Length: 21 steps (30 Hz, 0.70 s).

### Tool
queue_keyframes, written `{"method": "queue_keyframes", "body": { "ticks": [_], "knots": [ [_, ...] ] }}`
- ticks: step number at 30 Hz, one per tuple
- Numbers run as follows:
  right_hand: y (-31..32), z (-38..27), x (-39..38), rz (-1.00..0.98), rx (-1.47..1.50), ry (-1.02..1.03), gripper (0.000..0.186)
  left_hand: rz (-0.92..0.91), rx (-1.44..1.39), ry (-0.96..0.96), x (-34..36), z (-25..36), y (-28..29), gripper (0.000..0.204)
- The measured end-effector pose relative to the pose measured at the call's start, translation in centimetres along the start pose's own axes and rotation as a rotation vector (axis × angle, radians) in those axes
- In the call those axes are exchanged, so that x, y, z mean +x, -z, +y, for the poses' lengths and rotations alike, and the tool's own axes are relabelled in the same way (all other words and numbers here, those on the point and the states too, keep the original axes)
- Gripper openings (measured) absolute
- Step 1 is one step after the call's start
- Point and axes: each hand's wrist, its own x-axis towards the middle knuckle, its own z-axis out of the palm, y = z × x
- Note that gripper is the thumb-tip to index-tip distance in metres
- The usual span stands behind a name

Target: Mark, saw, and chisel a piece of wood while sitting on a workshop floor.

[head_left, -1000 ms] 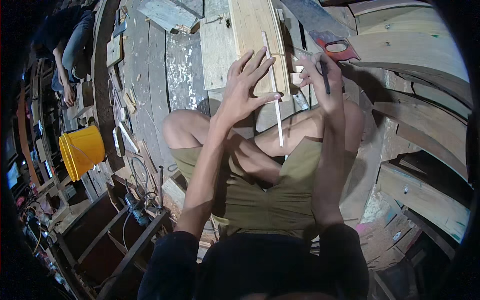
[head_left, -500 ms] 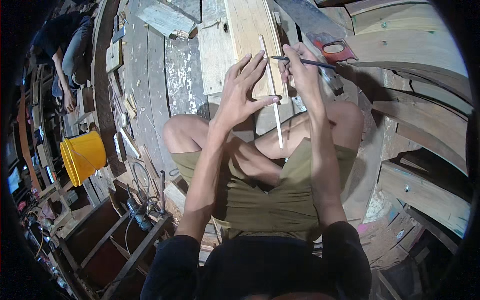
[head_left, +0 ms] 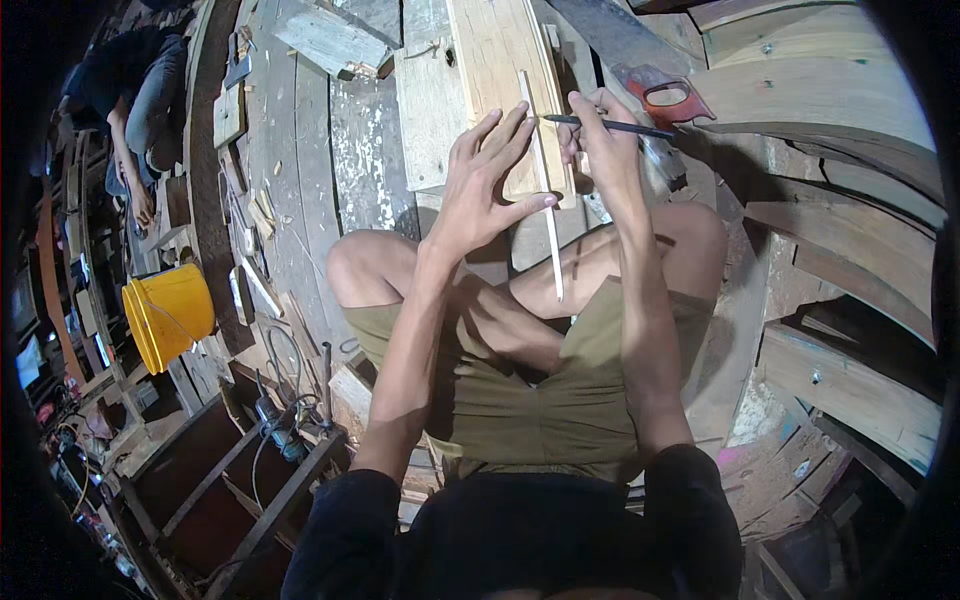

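A pale wooden board (head_left: 500,60) lies lengthwise in front of my crossed legs. Across its right part runs a thin, light-coloured straight strip (head_left: 556,255), its near end jutting past the board over my leg. My left hand (head_left: 487,178) is spread flat over board and strip, fingers stretched and thumb pressing on the strip. In my right hand (head_left: 605,140) a dark pencil (head_left: 630,127) is pinched, its tip pointing left at the strip's right edge. Parts of the right fingers are hidden behind the hand.
A handsaw with a red handle (head_left: 680,103) lies right of my right hand. Curved timbers (head_left: 820,95) line the right side. At left stand a yellow bucket (head_left: 168,315) and a power tool with a cord (head_left: 280,430). Another person (head_left: 140,100) crouches far left.
Hands, strip and pencil hold nearly the same place; the pencil has shifted very slightly to the right. The other person's hand at far left has moved a little.
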Motion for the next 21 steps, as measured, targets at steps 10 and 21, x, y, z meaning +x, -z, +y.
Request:
{"method": "queue_keyframes", "body": {
  "ticks": [10,21],
  "knots": [
    [-0.58,-0.46,-0.19,0.003,-0.183,0.008,0.022,0.015,-0.008,-0.002,-0.02,-0.08,-0.05,0.089],
    [-0.74,-0.54,-0.19,0.010,-0.189,-0.003,0.023,0.007,0.018,-0.013,0.10,-0.22,0.04,0.089]
  ]
}}
